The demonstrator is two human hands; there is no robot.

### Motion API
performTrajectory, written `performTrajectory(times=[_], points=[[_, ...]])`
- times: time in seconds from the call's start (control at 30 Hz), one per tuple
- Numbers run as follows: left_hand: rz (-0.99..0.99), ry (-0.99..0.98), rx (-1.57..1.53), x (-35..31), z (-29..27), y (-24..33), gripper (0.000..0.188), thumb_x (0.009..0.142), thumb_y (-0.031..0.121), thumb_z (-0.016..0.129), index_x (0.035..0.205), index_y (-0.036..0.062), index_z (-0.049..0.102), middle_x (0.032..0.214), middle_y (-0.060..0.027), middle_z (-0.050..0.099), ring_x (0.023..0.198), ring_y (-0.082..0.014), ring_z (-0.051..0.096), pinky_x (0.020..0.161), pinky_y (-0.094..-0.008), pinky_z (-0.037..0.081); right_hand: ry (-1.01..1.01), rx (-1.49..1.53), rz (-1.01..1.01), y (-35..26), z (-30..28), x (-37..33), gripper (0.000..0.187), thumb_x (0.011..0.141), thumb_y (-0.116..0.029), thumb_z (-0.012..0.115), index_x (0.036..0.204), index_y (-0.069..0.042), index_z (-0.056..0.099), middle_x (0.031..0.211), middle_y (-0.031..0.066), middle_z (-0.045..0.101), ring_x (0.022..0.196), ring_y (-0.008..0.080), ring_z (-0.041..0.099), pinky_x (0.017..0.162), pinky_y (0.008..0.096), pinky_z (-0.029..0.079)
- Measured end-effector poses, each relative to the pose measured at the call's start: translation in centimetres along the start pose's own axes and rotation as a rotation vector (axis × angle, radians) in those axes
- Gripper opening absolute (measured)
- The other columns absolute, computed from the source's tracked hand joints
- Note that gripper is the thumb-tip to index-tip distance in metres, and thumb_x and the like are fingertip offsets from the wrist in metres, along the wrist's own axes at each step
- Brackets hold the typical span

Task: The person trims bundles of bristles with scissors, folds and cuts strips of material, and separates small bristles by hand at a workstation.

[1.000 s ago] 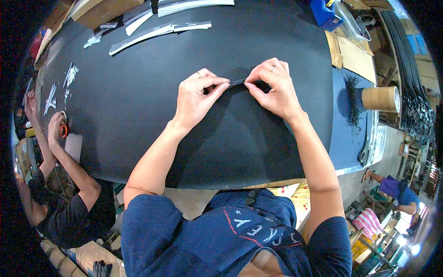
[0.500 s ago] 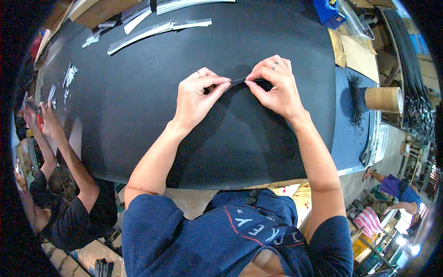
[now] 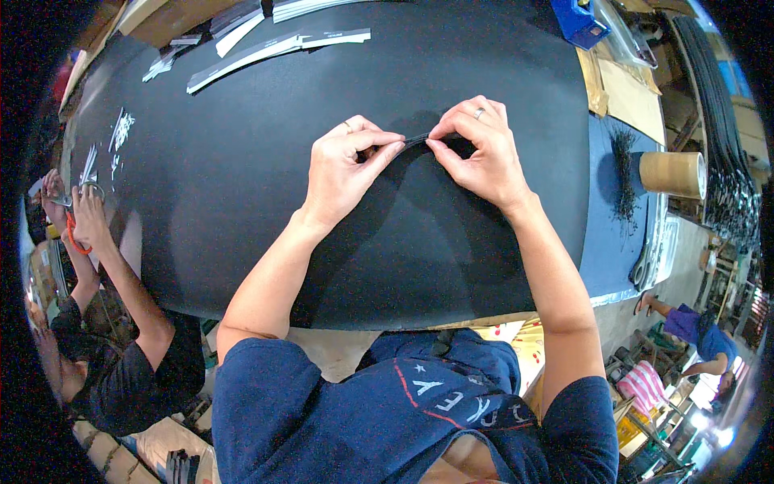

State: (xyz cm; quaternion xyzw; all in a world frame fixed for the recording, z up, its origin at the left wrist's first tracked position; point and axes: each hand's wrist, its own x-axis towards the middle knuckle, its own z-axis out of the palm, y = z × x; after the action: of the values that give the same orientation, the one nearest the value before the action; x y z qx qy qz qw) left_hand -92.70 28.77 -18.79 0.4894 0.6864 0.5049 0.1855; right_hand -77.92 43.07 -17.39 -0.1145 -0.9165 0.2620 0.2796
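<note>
Between my two hands runs a short, thin black strip [image 3: 416, 139], slightly bent, held above the black tabletop [image 3: 242, 202]. My left hand [image 3: 345, 165] pinches its left end between thumb and fingertips. At the other end, my right hand [image 3: 481, 149], with a ring on one finger, pinches it the same way. Only a small stretch of the strip shows between the fingertips; the rest is hidden by my fingers. Against the dark table its exact kind is hard to make out.
White and grey strips [image 3: 266, 60] lie at the far left, with white scraps [image 3: 121, 133] nearer. A co-worker's hands [image 3: 90, 214] hold orange-handled scissors [image 3: 76, 234] at the left edge. To the right are a tape roll [image 3: 672, 175], black bits [image 3: 622, 173] and a blue box [image 3: 580, 24].
My hands stay almost still, both pinching the black strip. At the left, the co-worker's hands have shifted and the orange-handled scissors show more fully.
</note>
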Motion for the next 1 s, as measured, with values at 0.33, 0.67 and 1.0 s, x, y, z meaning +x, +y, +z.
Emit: performTrajectory(times=[0.33, 0.67, 1.0], points=[[-0.006, 0.003, -0.004, -0.04, 0.11, -0.14, 0.013, 0.075, 0.005, 0.07, 0.087, 0.0076, 0.072, 0.073, 0.0008, 0.059, 0.058, -0.0035, 0.046, 0.049, -0.0185, 0.032, -0.001, 0.008, 0.0, 0.08, 0.11, 0.1, 0.015, 0.065, -0.007, 0.07, 0.073, -0.01, 0.058, 0.076, 0.0009, 0.058, 0.081, 0.0198, 0.054, 0.083, 0.0346, 0.035], [-0.002, 0.003, -0.008, -0.05, 0.12, -0.31, 0.013, 0.076, 0.005, 0.07, 0.088, 0.0077, 0.072, 0.073, 0.0007, 0.06, 0.059, -0.0037, 0.046, 0.049, -0.0185, 0.032, -0.028, 0.021, 0.002, 0.33, 0.1, 0.31, 0.014, 0.066, -0.007, 0.069, 0.074, -0.01, 0.058, 0.075, 0.0013, 0.058, 0.082, 0.0195, 0.055, 0.086, 0.0355, 0.034], [-0.012, -0.003, 0.008, 0.06, -0.04, 0.11, 0.011, 0.074, 0.004, 0.071, 0.085, 0.0039, 0.071, 0.073, -0.0056, 0.06, 0.057, -0.0092, 0.053, 0.052, -0.022, 0.043, -0.061, 0.048, 0.009, 0.64, 0.23, 0.54, 0.026, 0.07, -0.005, 0.067, 0.095, -0.011, 0.062, 0.073, 0.0013, 0.058, 0.078, 0.0191, 0.056, 0.09, 0.0381, 0.034]])
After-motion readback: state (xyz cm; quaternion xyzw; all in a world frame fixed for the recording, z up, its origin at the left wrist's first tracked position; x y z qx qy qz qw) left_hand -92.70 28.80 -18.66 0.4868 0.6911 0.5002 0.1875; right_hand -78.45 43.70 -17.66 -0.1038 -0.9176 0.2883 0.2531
